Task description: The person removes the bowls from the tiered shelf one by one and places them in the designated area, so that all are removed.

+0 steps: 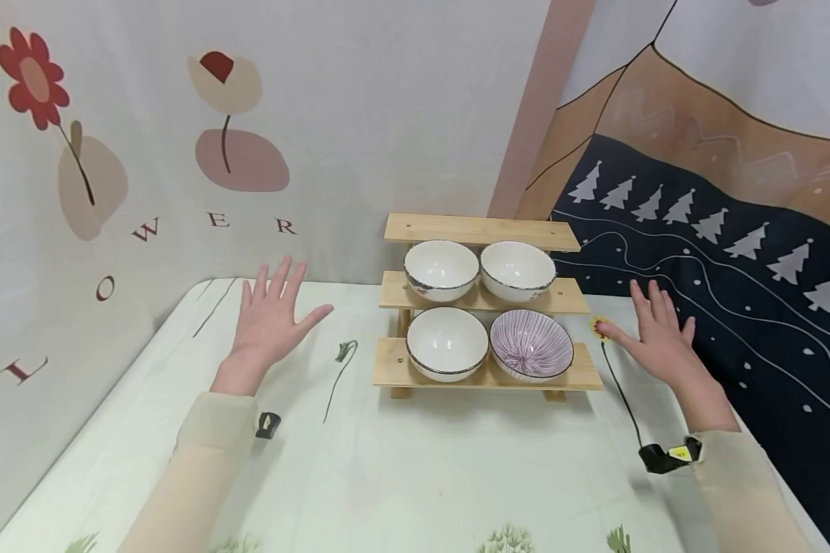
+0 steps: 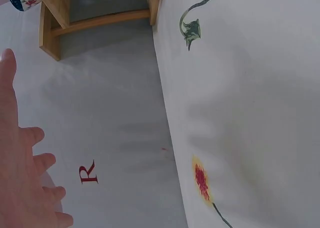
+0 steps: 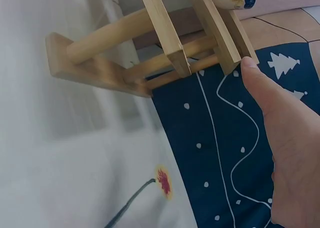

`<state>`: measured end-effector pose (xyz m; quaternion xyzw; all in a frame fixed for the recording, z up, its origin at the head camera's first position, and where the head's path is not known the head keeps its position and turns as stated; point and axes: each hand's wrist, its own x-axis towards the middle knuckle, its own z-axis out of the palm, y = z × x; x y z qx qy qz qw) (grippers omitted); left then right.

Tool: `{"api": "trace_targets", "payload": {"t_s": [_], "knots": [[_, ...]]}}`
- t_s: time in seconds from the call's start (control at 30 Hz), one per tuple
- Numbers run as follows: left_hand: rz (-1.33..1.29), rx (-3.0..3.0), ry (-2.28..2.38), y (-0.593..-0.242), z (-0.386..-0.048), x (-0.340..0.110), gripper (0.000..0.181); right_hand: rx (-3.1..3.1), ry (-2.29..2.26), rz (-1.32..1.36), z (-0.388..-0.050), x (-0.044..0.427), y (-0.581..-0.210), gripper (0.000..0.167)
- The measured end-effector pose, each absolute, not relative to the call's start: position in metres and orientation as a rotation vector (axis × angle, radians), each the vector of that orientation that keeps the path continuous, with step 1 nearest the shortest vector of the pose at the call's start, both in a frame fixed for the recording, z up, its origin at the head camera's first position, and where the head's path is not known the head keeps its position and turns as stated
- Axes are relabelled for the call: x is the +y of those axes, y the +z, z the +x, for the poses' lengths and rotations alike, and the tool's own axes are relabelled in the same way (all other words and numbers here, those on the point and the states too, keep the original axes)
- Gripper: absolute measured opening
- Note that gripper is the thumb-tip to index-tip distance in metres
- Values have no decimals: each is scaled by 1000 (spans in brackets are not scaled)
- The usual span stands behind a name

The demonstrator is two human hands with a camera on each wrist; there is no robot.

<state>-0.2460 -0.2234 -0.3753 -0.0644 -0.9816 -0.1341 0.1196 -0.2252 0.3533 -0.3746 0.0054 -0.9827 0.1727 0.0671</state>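
Observation:
Both hands are held spread over the table, one on each side of a tiered wooden rack (image 1: 484,375). My left hand (image 1: 266,322) has its fingers and thumb stretched out, with nothing in it. On the other side, my right hand (image 1: 664,346) is spread too and holds nothing. The middle tier carries two white bowls with dark rims, a left one (image 1: 441,270) and a right one (image 1: 517,271). On the lowest tier sit a plain white bowl (image 1: 447,344) and a purple-striped bowl (image 1: 531,346). In the right wrist view the thumb (image 3: 260,80) overlaps the rack's edge, but the hand is apart from it.
A pale tablecloth (image 1: 387,476) with printed flowers covers the table. Behind it hangs a light cloth (image 1: 360,138) with printed flowers and letters. At the right, a dark panel with white trees (image 1: 698,253) borders the table. The rack's top tier (image 1: 480,229) bears no bowl.

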Motion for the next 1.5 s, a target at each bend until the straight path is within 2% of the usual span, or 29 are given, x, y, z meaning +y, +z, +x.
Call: {"api": "trace_targets", "payload": {"t_s": [0.93, 1.5], "knots": [[-239, -2844, -508, -376, -231, -217, 91, -2907, 728, 122, -234, 321, -377, 96], [-253, -2883, -660, -372, -214, -198, 81, -2887, 850, 119, -240, 307, -375, 92]]}}
